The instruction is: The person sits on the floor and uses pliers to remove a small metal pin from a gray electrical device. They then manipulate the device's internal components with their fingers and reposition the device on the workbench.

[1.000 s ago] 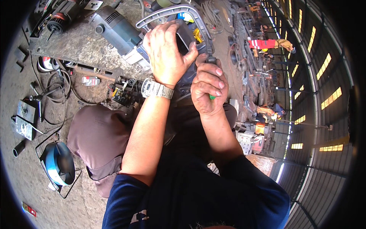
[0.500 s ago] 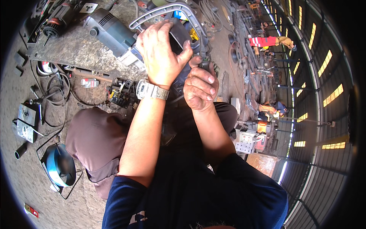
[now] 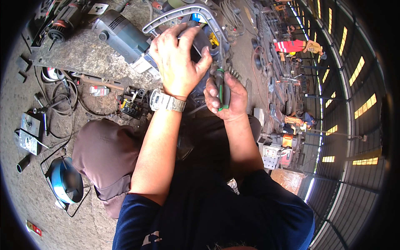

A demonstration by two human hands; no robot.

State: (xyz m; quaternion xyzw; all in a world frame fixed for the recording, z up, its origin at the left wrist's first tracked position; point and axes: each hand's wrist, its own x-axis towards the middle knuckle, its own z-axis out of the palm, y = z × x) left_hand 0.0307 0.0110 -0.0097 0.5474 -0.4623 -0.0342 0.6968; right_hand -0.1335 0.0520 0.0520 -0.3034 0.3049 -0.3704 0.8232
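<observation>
My left hand [image 3: 179, 62], with a steel-coloured watch on its wrist, lies over a grey power saw [image 3: 125, 37] with a blue-grey motor housing and a curved carrying handle [image 3: 183, 11]. Its fingers are spread across the saw's dark guard, thumb apart on the right. Just right of it, my right hand [image 3: 233, 98] holds a screwdriver by its black and green handle [image 3: 221, 89]. The fingers curl round that handle and the thumb lies along it. Where the screwdriver's tip meets the saw is hard to make out.
Another power tool [image 3: 58, 31] lies at the far left on a worn metal plate [image 3: 79, 56]. Cables, a blue round fan-like unit [image 3: 66, 181] and a metal box [image 3: 30, 127] are on the floor to the left. A person in red [image 3: 291, 46] is farther off at the right.
My right hand has opened somewhat and turned, moving slightly to the right, so the screwdriver's green and black handle now shows. My left hand has stayed on the saw.
</observation>
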